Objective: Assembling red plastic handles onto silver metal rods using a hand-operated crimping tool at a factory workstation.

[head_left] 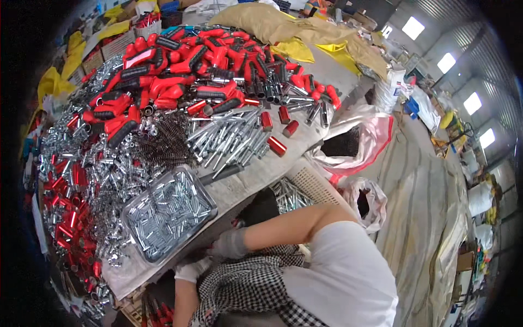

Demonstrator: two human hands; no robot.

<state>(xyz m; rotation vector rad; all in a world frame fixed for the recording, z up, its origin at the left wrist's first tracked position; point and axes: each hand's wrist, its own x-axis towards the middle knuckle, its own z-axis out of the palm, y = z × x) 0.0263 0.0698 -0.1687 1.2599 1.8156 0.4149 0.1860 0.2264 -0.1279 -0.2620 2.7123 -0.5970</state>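
My right hand (229, 243), in a grey glove, reaches in from the right and sits just below the table's near edge. My left hand (192, 268), in a white glove, is beside it, lower and to the left. Both rest over my checkered apron (250, 283); what their fingers hold is hidden. Right above them on the table stands a metal tray (126, 218) filled with short silver pins. Beyond the tray lie dark springs (163, 144), long silver rods (229, 136) and a few red caps (278, 144).
A big heap of red and black handles (180, 71) covers the far table; chrome sockets (103, 163) pile at the left. A white perforated basket (313, 182) with metal parts, a pink bag (376, 136) and a white bag (376, 204) stand to the right.
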